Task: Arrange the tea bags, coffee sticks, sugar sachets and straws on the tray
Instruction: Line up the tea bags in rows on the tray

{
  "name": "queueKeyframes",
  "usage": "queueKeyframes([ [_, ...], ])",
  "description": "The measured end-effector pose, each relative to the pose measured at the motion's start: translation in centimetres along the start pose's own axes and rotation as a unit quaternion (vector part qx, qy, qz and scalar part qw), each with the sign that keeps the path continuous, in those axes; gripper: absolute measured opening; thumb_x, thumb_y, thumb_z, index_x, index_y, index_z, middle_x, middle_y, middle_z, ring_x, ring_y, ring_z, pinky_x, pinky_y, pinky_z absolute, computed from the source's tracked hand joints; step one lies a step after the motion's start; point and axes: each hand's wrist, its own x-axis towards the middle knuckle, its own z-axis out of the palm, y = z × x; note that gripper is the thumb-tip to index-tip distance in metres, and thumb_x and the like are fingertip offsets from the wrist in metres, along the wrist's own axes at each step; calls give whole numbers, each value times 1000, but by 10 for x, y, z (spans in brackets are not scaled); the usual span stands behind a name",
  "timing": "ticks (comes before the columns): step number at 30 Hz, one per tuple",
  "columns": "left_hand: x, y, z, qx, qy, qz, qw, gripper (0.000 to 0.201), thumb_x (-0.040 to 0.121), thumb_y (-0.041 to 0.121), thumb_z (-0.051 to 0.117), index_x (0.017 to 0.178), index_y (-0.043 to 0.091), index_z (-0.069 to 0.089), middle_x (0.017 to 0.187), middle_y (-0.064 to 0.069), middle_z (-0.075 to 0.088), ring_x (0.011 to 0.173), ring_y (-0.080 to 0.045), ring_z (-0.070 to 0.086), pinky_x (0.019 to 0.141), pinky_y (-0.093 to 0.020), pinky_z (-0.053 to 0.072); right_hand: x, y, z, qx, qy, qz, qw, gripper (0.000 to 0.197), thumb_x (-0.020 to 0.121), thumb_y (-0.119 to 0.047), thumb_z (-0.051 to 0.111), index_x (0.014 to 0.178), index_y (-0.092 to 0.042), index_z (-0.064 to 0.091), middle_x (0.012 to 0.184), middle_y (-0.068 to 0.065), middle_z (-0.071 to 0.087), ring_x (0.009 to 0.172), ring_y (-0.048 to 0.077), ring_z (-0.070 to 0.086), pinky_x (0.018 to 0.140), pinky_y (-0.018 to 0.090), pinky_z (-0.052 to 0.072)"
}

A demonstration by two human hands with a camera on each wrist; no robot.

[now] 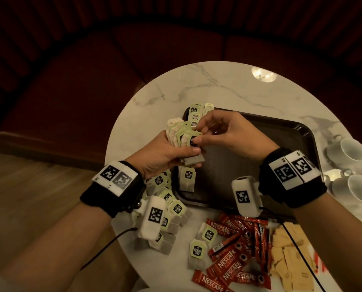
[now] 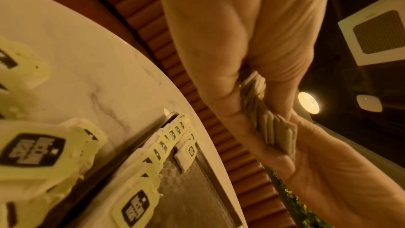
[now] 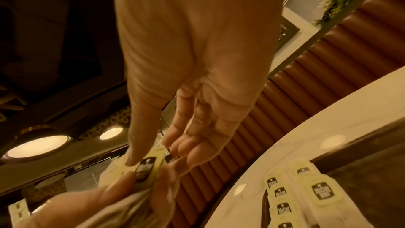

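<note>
Tea bags lie in three places, and most overlap too thickly to count. Nearest, at the table (image 1: 228,85) edge, red coffee sticks (image 1: 235,262) lie heaped, too overlapped to number, with tan sugar sachets (image 1: 289,253) just to their right and red-and-white straws (image 1: 320,263) cut off by the frame. Two loose tea bags (image 1: 198,252) sit left of the sticks; a bigger pile of tea bags (image 1: 169,209) lies under the left wrist.

Above the near left corner of the dark tray (image 1: 281,144), the left hand (image 1: 161,154) is raised, palm turned inward, fingers and thumb curled round a thick bundle of tea bags (image 1: 181,134). The right hand (image 1: 226,133) reaches across from the right and pinches one green tag of that bundle between thumb and forefinger, its other fingers loosely bent.

One tea bag (image 1: 187,181) lies on the tray below the hands. Beyond them, a row of tea bags (image 1: 195,114) runs along the tray's left edge. Two white cups (image 1: 348,165) stand at the right.
</note>
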Motion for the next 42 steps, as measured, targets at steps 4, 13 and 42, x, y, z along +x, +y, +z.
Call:
queueKeyframes([
  [4,3,-4,1,28,35,17,999,41,82,-5,64,122,-7,56,110,-22,65,93,-24,68,71,-34,60,2,2,3,3,2,-2,1000,15,83,-18,77,95,-12,69,95,7,72,85,12,65,80,19,50],
  [13,1,-1,2,49,46,38,997,40,72,9,72,111,9,64,98,-5,73,86,-15,70,65,-24,56,1,-4,-8,29,20,-15,999,18,84,-15,74,101,-17,70,98,11,74,95,21,71,91,38,55],
  [42,10,-5,-6,66,119,116,984,22,80,8,71,101,5,68,98,-16,69,81,-22,63,58,-25,53,0,1,-9,10,-5,-11,1000,19,83,-11,75,101,-16,69,104,5,73,92,17,70,81,26,57],
])
